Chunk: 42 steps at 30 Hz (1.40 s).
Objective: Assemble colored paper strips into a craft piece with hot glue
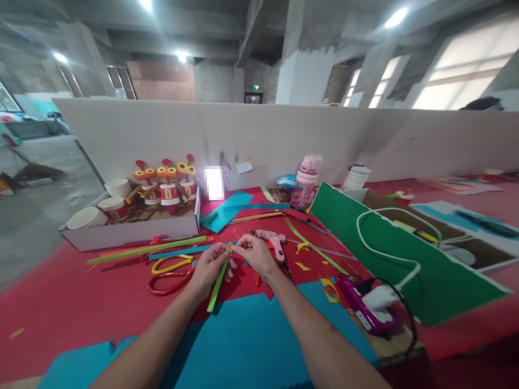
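Observation:
My left hand (211, 263) pinches a light green paper strip (217, 292), which hangs down toward the blue sheets. At the strip's top end, a small orange piece (231, 246) sits between the fingertips of both hands. The fingers of my right hand (254, 253) are closed at that same end. Just right of it lies a pink glue gun (277, 244). Scissors with one yellow and one red handle (170, 282) rest left of my left wrist. Blue paper (243, 340) spreads under my forearms.
At the back left, a box (133, 236) holds paper cups and several cup figures (168, 192). A green-sided box (389, 265) stands on the right, with a purple power strip (367, 308) in front. Paper strips (162, 249) and a pink bottle (307, 181) lie or stand beyond my hands.

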Available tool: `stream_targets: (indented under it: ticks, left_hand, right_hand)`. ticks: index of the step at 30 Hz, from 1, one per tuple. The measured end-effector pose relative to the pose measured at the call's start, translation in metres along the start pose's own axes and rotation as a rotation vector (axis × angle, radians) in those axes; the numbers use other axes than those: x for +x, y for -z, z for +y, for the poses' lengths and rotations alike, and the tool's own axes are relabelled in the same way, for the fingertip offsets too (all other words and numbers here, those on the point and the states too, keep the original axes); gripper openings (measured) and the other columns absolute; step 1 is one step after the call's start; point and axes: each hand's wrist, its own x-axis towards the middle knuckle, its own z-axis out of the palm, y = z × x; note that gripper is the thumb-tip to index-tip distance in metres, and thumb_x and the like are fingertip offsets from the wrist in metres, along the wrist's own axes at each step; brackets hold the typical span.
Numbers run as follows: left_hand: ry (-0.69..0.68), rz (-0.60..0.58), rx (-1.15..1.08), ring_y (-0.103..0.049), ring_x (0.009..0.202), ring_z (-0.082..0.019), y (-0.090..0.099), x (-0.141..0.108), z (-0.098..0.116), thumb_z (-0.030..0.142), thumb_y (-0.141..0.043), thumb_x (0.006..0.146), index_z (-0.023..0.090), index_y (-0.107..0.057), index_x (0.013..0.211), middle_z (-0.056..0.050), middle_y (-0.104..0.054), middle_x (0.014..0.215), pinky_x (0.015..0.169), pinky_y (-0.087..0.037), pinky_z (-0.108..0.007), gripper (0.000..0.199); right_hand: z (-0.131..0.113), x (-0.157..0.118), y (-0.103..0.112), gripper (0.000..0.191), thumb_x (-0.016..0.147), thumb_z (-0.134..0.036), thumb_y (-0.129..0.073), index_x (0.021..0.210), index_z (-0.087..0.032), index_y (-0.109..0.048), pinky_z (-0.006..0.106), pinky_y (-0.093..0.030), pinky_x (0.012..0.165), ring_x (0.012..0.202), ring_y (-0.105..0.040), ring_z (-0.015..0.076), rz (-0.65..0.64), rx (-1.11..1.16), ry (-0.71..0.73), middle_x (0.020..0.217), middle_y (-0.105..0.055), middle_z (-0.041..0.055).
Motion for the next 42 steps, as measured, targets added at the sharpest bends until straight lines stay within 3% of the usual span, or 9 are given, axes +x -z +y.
stream_targets:
  ticks: [13, 32, 37, 42]
  left_hand:
    - [0.041, 0.0, -0.035, -0.054, 0.041, -0.011, -0.001, 0.0, 0.0, 0.04, -0.063, 0.074, 0.018, -0.049, 0.084, 0.0, -0.064, 0.062, 0.039, -0.043, -0.021, 0.028]
    - [0.053, -0.021, 0.003, -0.053, 0.041, -0.012, -0.002, 0.001, 0.0, 0.042, -0.062, 0.073, 0.019, -0.05, 0.084, 0.001, -0.063, 0.06, 0.041, -0.042, -0.022, 0.028]
    - [-0.172, 0.093, 0.225, -0.055, 0.058, -0.012, 0.01, 0.008, 0.005, 0.033, -0.065, 0.071, 0.016, -0.061, 0.078, -0.001, -0.062, 0.066, 0.056, -0.043, -0.022, 0.019]
    - [-0.27, 0.009, 0.418, -0.056, 0.072, -0.016, 0.018, 0.008, 0.01, 0.028, -0.06, 0.076, 0.017, -0.065, 0.086, -0.004, -0.064, 0.081, 0.066, -0.043, -0.025, 0.016]
  right_hand:
    - [0.0, -0.001, 0.002, 0.023, 0.075, -0.039, -0.059, 0.081, -0.018, -0.068, 0.027, -0.047, 0.069, 0.075, -0.062, 0.0166, -0.062, 0.013, -0.007, 0.08, -0.069, 0.0037]
    - [0.003, -0.001, 0.002, 0.024, 0.076, -0.039, -0.057, 0.077, -0.017, -0.067, 0.025, -0.044, 0.06, 0.063, -0.057, 0.0138, -0.038, -0.041, -0.013, 0.071, -0.066, 0.0022]
    - [-0.001, -0.001, 0.003, 0.021, 0.074, -0.035, -0.058, 0.072, -0.017, -0.066, 0.024, -0.041, 0.057, 0.06, -0.054, 0.0128, -0.046, -0.065, -0.008, 0.067, -0.064, 0.0007]
    - [-0.007, -0.003, 0.004, 0.015, 0.072, -0.029, -0.058, 0.069, -0.017, -0.066, 0.025, -0.042, 0.06, 0.062, -0.055, 0.0141, -0.12, -0.118, 0.013, 0.064, -0.064, 0.0005]
